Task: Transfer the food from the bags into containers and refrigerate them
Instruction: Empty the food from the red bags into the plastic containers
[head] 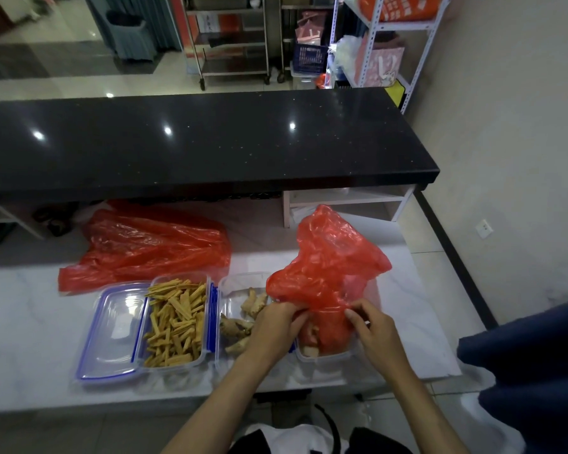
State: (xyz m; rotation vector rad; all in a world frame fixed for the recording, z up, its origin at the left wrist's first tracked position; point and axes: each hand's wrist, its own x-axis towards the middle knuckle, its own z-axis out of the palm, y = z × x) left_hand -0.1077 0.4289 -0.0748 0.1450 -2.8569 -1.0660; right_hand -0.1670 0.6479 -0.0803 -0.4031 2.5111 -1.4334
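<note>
Both the left hand (pixel 276 326) and the right hand (pixel 373 326) pinch the red bag (pixel 328 257) at its lower mouth. The bag stands upended directly over the right container (pixel 325 355), so its contents should drop straight down.

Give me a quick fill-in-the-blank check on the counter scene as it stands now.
1. The left hand and right hand both grip a bag coloured ____.
2. The container of yellow sticks has its lid lying to its ____.
3. The ginger container stands ____ the stick container and the one under the held bag.
4. The second bag lies ____ the containers.

Missing words: red; left; between; behind
</note>
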